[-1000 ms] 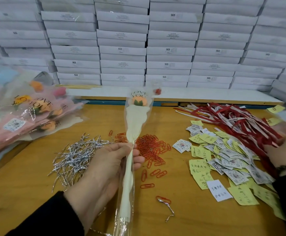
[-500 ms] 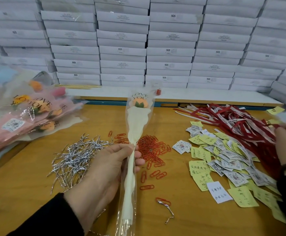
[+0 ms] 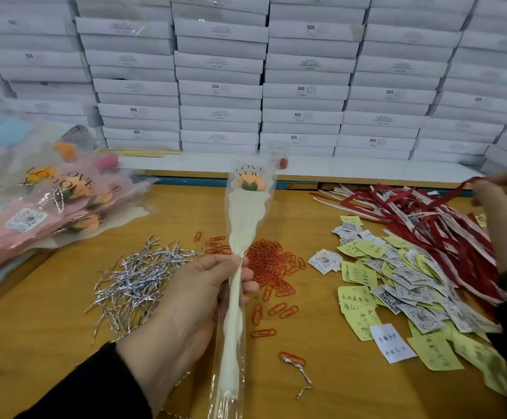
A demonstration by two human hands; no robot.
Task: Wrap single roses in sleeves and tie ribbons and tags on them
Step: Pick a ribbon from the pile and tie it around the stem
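Clear crinkly sleeve (image 3: 247, 225) with orange rose (image 3: 250, 182), centre frame, gripped at its gathered neck by left hand (image 3: 185, 300); right hand (image 3: 501, 204), far right, pinches a red ribbon (image 3: 445, 198); likely light, slippery, crushable, so hold the neck.

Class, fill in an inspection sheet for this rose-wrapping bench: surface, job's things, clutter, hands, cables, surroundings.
Surface: wooden table, largely covered.
Job's things: sleeved rose held upright; red ribbons piled right; tags and yellow notes below them; silver twist ties; orange paper clips.
Clutter: finished roses stacked left.
Hands: left hand grips the rose stem; right hand pinches one ribbon end.
Cables: nothing seen.
Surroundings: white boxes stacked behind.
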